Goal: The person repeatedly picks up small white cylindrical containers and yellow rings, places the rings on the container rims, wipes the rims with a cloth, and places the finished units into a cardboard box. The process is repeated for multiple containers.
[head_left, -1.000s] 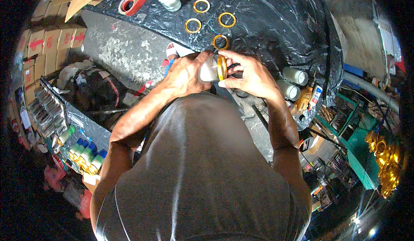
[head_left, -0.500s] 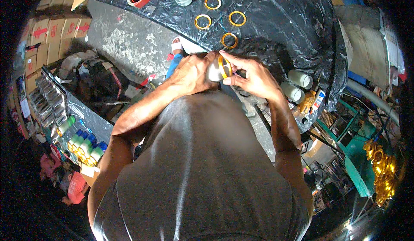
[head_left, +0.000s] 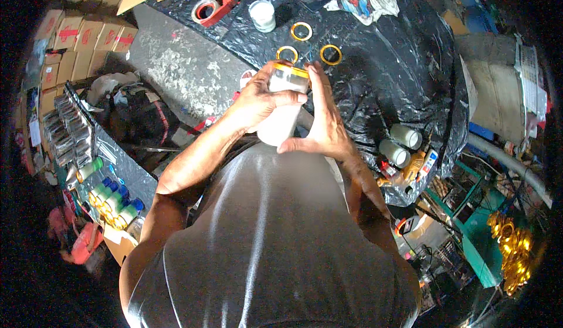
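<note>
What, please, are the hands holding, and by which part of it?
A white cylindrical container: the left hand grips its upper side, thumb across its middle; the right hand spans its length, thumb at the lower end, fingertips near its gold ring.

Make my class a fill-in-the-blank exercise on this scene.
1. The ____ of the left hand lies across the held jar.
2. The loose rings on the black sheet are coloured ____.
3. Right of the right hand, ____ whitish jars are side by side.
4. The tape dispenser's colour is ____.
Missing words: thumb; gold; two; red.
</note>
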Motion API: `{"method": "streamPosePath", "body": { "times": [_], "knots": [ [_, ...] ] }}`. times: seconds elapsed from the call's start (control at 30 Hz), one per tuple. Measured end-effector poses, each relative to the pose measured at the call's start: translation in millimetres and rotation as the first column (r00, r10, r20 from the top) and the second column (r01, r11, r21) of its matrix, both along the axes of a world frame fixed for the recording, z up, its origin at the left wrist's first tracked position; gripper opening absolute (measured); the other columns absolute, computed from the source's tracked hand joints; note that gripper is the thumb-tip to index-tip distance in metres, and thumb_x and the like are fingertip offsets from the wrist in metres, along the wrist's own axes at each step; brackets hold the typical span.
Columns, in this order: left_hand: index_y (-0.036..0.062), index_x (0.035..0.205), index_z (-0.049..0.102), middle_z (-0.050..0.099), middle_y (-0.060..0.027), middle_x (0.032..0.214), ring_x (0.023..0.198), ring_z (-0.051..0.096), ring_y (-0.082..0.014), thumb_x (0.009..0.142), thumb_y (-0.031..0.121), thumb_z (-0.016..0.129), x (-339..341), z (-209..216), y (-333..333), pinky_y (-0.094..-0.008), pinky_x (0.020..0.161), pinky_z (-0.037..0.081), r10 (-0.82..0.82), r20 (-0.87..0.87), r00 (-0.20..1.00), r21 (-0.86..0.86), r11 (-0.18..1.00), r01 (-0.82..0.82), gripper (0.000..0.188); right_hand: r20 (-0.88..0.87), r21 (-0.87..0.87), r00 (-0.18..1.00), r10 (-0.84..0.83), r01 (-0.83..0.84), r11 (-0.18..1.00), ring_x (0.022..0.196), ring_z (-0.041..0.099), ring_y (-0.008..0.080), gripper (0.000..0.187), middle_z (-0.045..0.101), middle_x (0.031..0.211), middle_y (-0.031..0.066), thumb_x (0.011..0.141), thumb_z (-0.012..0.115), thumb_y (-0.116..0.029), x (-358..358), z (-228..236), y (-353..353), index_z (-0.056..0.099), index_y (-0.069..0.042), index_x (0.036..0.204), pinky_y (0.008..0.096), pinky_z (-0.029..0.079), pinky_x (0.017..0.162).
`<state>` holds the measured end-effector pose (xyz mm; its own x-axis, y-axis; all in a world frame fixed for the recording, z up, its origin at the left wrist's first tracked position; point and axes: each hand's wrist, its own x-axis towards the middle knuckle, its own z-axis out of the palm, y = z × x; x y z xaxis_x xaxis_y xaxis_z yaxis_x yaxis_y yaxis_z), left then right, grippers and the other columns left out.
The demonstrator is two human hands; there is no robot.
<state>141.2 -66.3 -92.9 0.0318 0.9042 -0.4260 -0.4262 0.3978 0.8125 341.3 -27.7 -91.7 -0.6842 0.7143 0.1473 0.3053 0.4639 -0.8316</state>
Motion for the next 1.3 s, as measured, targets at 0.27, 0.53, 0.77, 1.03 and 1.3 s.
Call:
{"method": "streamPosePath", "body": {
  "times": [0.27,0.53,0.77,1.03,1.3],
  "knots": [
    [0.0065,0.137,0.058,0.071,-0.0111,0.121,0.111,0.07,-0.0236,0.105,0.048,0.062,-25,-14,-19,-0.0427,0.094,0.06,0.145,0.453,0.88,-0.219,0.974,-0.047,0.053,0.078,-0.171,0.991,0.108,-0.094,0.981,0.145,0.043,0.0442,0.138,0.043,0.154,0.0276,0.051,0.102,-0.055,-28,27,14,0.032,-0.002,0.158,0.0543,0.037,0.12],
    [0.011,0.129,0.06,0.067,-0.0075,0.118,0.106,0.066,-0.0196,0.106,0.049,0.058,-36,-13,-19,-0.0404,0.093,0.058,0.268,0.385,0.883,-0.066,0.962,-0.263,0.044,0.031,-0.1,0.977,0.212,-0.208,0.973,0.143,0.049,0.0406,0.124,0.049,0.153,0.0247,0.058,0.102,-0.049,-51,37,33,0.039,-0.002,0.154,0.0512,0.038,0.12],
    [0.0095,0.138,0.054,0.066,-0.005,0.121,0.114,0.065,-0.0167,0.1,0.039,0.071,-68,-13,7,-0.0389,0.095,0.056,0.111,0.583,0.805,-0.068,0.994,-0.088,0.051,0.029,-0.208,0.978,0.205,-0.194,0.959,0.144,0.051,0.0366,0.112,0.053,0.152,0.0209,0.062,0.101,-0.039,-71,42,63,0.043,-0.005,0.151,0.0483,0.04,0.12],
    [0.0045,0.142,0.047,0.07,-0.0208,0.119,0.11,0.071,-0.0373,0.071,0.024,0.091,-97,27,50,-0.0467,0.095,0.057,-0.087,-0.666,0.741,0.187,0.942,0.279,0.086,-0.119,-0.087,0.978,0.172,-0.183,0.979,0.144,0.05,0.0334,0.095,0.052,0.155,0.0196,0.084,0.083,-0.057,-76,83,143,0.046,0.001,0.149,0.0454,0.038,0.12],
    [-0.002,0.127,0.057,0.07,-0.0243,0.111,0.1,0.071,-0.0435,0.08,0.016,0.076,-121,18,62,-0.0518,0.086,0.058,-0.112,-0.917,0.383,0.106,0.857,0.504,0.053,0.11,-0.133,0.994,0.015,0.0,0.991,0.138,0.051,0.0482,0.078,0.05,0.15,0.0342,0.106,0.055,-0.049,-191,38,114,0.03,0.002,0.16,0.0503,0.041,0.117]
  ]
}}
